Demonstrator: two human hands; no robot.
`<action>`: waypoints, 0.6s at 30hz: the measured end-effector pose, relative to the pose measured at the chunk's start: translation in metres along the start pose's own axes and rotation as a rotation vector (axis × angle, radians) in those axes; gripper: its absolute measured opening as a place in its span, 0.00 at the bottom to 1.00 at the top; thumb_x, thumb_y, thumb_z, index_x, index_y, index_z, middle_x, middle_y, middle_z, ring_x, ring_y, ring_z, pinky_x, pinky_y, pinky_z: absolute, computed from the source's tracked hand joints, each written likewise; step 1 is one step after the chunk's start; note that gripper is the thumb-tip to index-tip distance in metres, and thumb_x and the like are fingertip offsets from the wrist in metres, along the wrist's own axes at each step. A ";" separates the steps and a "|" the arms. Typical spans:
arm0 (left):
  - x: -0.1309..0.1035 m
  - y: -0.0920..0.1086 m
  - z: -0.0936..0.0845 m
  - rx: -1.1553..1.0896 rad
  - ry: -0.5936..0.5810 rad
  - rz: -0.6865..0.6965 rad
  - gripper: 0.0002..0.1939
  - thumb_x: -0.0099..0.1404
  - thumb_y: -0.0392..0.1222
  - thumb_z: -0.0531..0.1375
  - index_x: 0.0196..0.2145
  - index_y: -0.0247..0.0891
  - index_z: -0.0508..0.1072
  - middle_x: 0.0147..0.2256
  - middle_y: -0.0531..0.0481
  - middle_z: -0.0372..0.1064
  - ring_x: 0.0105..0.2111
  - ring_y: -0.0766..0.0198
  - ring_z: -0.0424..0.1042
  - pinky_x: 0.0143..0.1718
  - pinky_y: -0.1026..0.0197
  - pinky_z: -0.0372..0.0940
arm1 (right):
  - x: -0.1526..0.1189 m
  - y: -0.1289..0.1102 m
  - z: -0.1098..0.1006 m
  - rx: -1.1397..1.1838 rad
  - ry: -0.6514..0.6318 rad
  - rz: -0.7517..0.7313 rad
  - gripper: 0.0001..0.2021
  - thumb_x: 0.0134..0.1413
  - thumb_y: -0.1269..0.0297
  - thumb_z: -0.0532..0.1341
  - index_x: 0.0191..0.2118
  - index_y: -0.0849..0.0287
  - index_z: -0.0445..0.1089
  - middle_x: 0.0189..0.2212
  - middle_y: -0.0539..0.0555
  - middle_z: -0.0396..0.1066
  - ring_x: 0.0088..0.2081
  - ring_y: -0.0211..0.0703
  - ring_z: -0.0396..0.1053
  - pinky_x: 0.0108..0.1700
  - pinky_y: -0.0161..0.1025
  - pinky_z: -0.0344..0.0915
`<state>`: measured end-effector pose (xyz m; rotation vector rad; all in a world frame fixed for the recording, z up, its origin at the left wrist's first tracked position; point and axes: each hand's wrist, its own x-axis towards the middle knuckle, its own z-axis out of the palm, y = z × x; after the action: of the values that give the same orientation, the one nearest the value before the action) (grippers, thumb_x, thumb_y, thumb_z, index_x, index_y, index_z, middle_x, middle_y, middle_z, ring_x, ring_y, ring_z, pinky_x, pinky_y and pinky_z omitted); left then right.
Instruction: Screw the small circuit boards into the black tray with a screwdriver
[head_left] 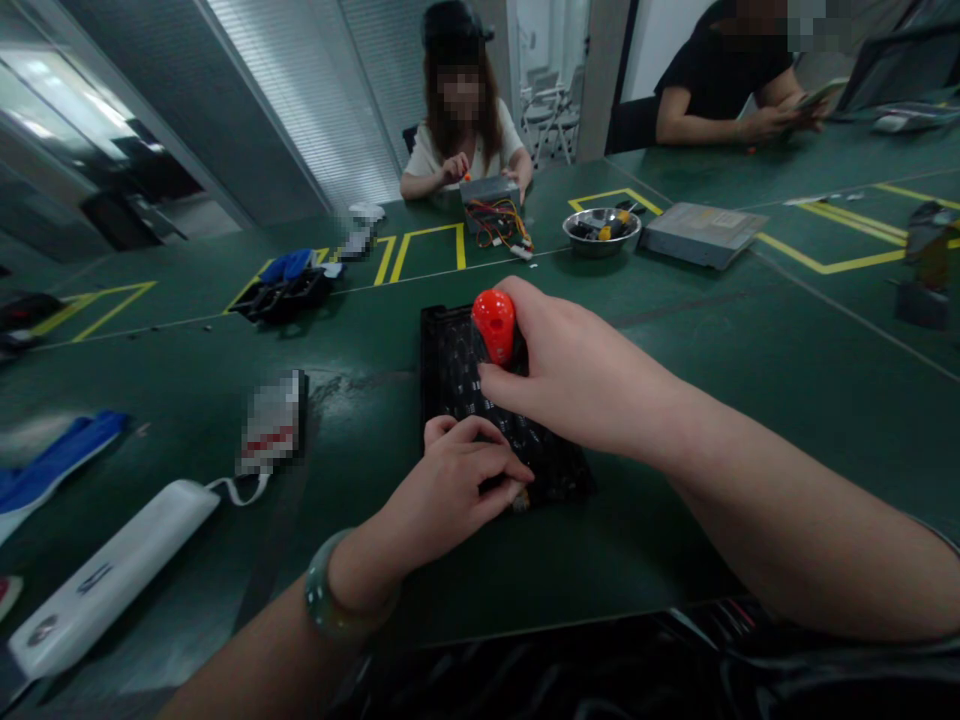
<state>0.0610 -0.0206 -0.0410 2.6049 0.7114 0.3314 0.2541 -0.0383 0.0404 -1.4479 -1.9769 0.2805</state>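
A black keyboard (461,370) with white key markings lies in front of me on the green table. My right hand (555,365) is closed round the bulbous red handle of a screwdriver (494,318) above the keyboard's far half. The handle's end points up towards me, and the shaft is hidden. At the keyboard's near part rests my left hand (469,475), with a greenish bangle on the wrist. Its thumb and forefinger are pinched together near a small light brown piece (521,499); what they hold I cannot make out.
A white power bank (120,575) with a cable lies left, by a blurred-out device (274,425). Further back are a black tray (285,290), a metal bowl (602,235) of parts and a flat metal case (703,235). Opposite, a person handles a metal box (491,190) with wires; another sits right.
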 end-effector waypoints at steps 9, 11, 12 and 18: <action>-0.001 -0.001 0.000 0.009 -0.009 0.018 0.08 0.66 0.37 0.63 0.40 0.49 0.79 0.40 0.56 0.80 0.51 0.56 0.68 0.52 0.48 0.47 | 0.000 -0.001 -0.001 0.011 -0.011 0.008 0.08 0.54 0.66 0.58 0.39 0.57 0.60 0.30 0.50 0.66 0.28 0.39 0.60 0.30 0.39 0.53; -0.001 -0.002 0.000 0.021 -0.010 0.028 0.09 0.66 0.36 0.62 0.40 0.50 0.79 0.40 0.57 0.79 0.51 0.56 0.68 0.52 0.48 0.47 | 0.000 -0.001 -0.001 0.015 -0.010 0.004 0.07 0.54 0.66 0.58 0.39 0.57 0.60 0.30 0.49 0.66 0.28 0.39 0.60 0.30 0.39 0.53; -0.002 -0.002 0.000 0.026 -0.010 0.038 0.09 0.66 0.36 0.62 0.40 0.50 0.79 0.40 0.58 0.79 0.51 0.56 0.68 0.52 0.48 0.46 | 0.000 -0.001 -0.001 0.018 -0.008 0.004 0.07 0.54 0.67 0.58 0.39 0.57 0.60 0.30 0.49 0.66 0.28 0.39 0.59 0.30 0.38 0.53; -0.004 -0.003 -0.004 0.038 -0.024 0.095 0.10 0.67 0.35 0.62 0.42 0.51 0.78 0.43 0.61 0.79 0.52 0.58 0.68 0.52 0.48 0.45 | 0.002 -0.003 -0.004 -0.007 0.042 0.022 0.07 0.50 0.67 0.59 0.35 0.57 0.59 0.28 0.48 0.64 0.27 0.37 0.57 0.30 0.38 0.51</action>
<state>0.0555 -0.0190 -0.0395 2.6798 0.5930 0.3169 0.2543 -0.0389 0.0458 -1.4688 -1.9318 0.2512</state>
